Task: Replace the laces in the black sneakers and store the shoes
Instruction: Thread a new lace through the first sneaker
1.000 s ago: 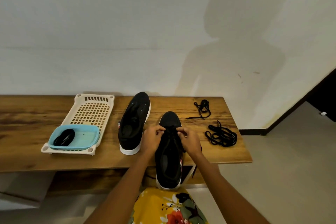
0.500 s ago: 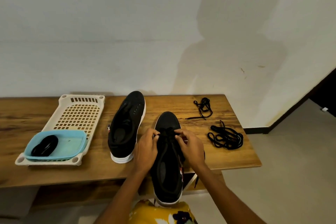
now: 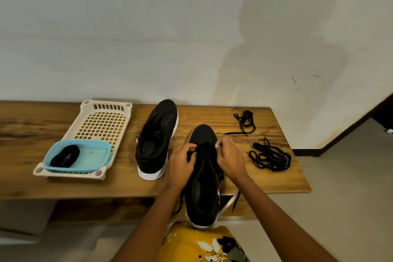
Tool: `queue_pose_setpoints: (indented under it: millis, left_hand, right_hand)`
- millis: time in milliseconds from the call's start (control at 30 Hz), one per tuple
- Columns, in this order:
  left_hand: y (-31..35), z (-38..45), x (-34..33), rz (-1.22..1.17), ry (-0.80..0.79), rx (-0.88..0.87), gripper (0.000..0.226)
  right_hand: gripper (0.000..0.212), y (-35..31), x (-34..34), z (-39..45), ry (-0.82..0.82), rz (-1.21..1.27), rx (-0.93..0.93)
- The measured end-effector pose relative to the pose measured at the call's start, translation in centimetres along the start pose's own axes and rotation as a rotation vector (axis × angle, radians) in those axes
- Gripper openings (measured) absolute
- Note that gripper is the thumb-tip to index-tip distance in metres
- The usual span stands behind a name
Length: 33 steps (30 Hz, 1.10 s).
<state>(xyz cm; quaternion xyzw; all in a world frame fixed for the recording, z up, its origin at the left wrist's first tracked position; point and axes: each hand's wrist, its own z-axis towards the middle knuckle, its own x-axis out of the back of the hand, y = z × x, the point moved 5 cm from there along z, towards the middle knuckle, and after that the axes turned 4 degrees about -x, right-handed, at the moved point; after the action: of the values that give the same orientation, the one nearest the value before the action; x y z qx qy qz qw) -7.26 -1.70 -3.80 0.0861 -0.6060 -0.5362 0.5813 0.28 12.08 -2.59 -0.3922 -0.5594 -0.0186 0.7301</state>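
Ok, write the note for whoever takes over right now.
Left hand and right hand each pinch the lace at the near sneaker, which overhangs the table edge; lace ends dangle.
Second sneaker stands beside it, no lace visible in it.
Two loose laces lie right; a coiled lace sits in the blue tub on the white tray.
Left: finish lacing both, store.

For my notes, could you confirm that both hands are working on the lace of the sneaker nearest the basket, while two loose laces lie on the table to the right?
Not quite: the head view shows both hands on the sneaker farther from the basket; the other details hold.
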Motion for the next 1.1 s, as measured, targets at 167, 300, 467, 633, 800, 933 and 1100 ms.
queue_pose_setpoints:
  millis: [167, 300, 467, 633, 800, 933, 1100]
  left_hand:
    - [-0.2, -0.2, -0.2, 0.020, 0.017, -0.011, 0.018]
    - [0.1, -0.2, -0.1, 0.055, 0.005, -0.015, 0.019]
    - [0.3, -0.2, 0.3, 0.125, -0.004, 0.011, 0.013]
    - [0.2, -0.8, 0.1, 0.117, -0.029, 0.036, 0.008]
    - [0.1, -1.0, 0.1, 0.002, -0.027, 0.100, 0.021]
    - [0.5, -0.8, 0.3, 0.028, -0.089, 0.057, 0.035]
    - [0.8, -0.4, 0.3, 0.079, -0.038, 0.088, 0.023]
  right_hand:
    - [0.003, 1.2, -0.3, -1.3, -0.005, 0.129, -0.021]
    - [0.022, 0.9, -0.6, -1.5, 0.007, 0.092, 0.024]
    - [0.012, 0.3, -0.4, -1.4, 0.089, 0.094, 0.008]
    - [0.016, 0.5, -0.6, -2.2, 0.103, 0.094, 0.050]
    - [0.010, 0.2, -0.6, -2.1, 0.094, 0.117, -0.086]
    - [0.011, 0.8, -0.6, -2.5, 0.073, 0.215, -0.173]
    - [0.009, 1.0, -0.6, -2.7, 0.051, 0.284, -0.168]
